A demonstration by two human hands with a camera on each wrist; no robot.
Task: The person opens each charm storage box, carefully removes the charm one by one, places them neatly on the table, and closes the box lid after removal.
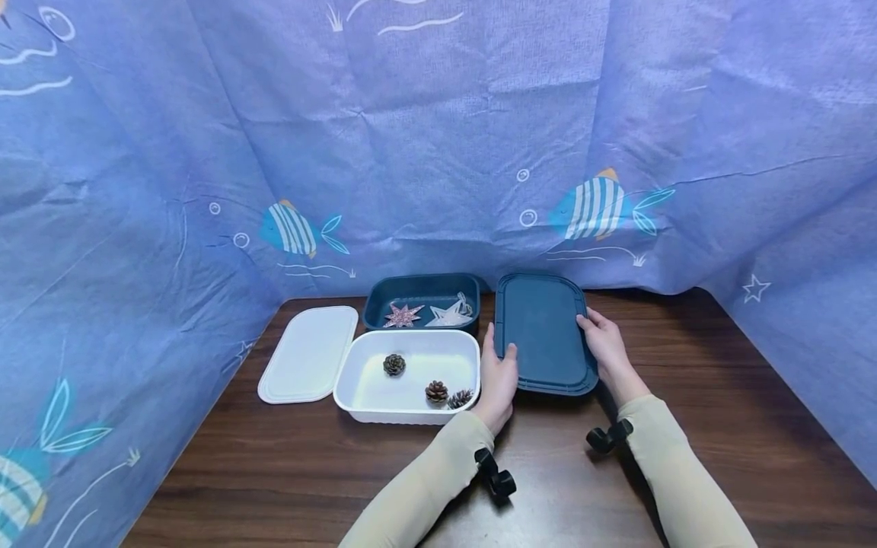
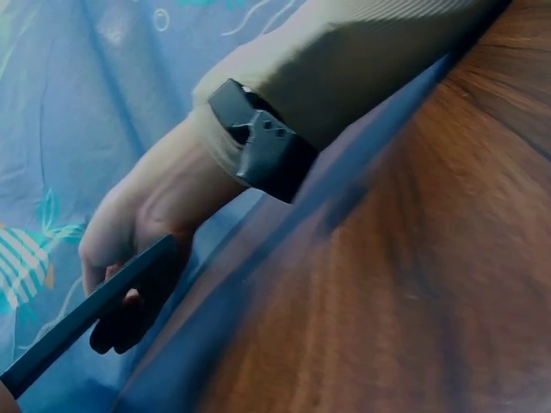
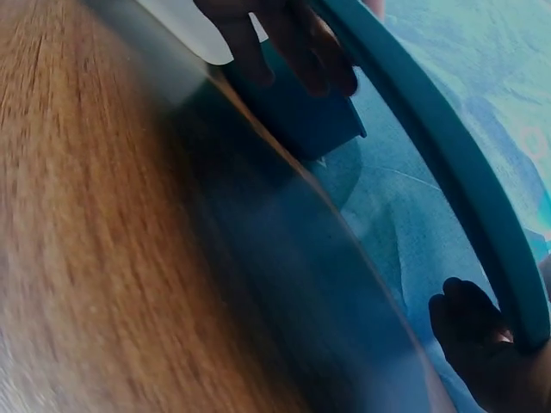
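A dark blue lid (image 1: pixel 544 327) is held between both hands, raised above the table in the wrist views. My left hand (image 1: pixel 499 377) grips its near-left edge, the thumb over the top. On the opposite edge, my right hand (image 1: pixel 606 346) pinches the lid; in the left wrist view the fingers of this right hand (image 2: pixel 142 249) curl beneath it. Just left of my left hand stands a white box (image 1: pixel 363 415) containing three pinecones (image 1: pixel 435 392). Behind that, a dark blue box (image 1: pixel 384 283) holds a pink glittery star (image 1: pixel 403 315) and a white star (image 1: pixel 449 313).
A white lid (image 1: pixel 308 354) lies flat left of the boxes. Brown wooden table (image 1: pixel 719 396) extends to the right and in front. A blue fish-patterned cloth (image 1: pixel 438 152) hangs along the back and sides.
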